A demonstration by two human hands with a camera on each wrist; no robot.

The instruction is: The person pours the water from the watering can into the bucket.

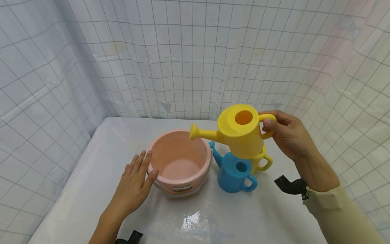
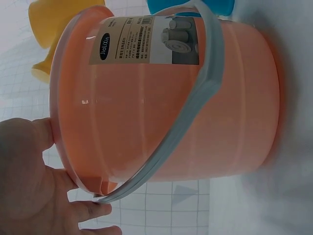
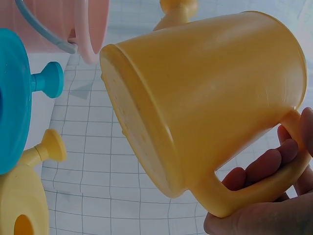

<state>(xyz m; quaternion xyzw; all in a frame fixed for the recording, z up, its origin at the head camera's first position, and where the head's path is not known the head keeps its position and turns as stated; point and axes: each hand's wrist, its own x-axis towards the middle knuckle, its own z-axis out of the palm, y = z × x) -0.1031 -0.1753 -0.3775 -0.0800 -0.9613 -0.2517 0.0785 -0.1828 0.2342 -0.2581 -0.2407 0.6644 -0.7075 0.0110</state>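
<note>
My right hand (image 1: 287, 135) grips the handle of a yellow watering can (image 1: 243, 135), held up in the air. Its spout points left, with the tip over the right rim of a pink bucket (image 1: 182, 181). In the right wrist view the fingers curl through the handle of the yellow can (image 3: 210, 103), whose base shows. My left hand (image 1: 132, 183) lies against the bucket's left rim with its fingers extended. The left wrist view shows that hand's fingertips touching the rim of the bucket (image 2: 137, 112); its grey handle (image 2: 181, 117) hangs down the side.
A blue watering can (image 1: 233, 174) stands on the white surface right of the bucket. Behind it is another yellow watering can (image 1: 262, 161), partly hidden by the raised one. A wet shiny patch (image 1: 192, 222) lies in front. White gridded curtains (image 1: 189, 61) enclose the back and sides.
</note>
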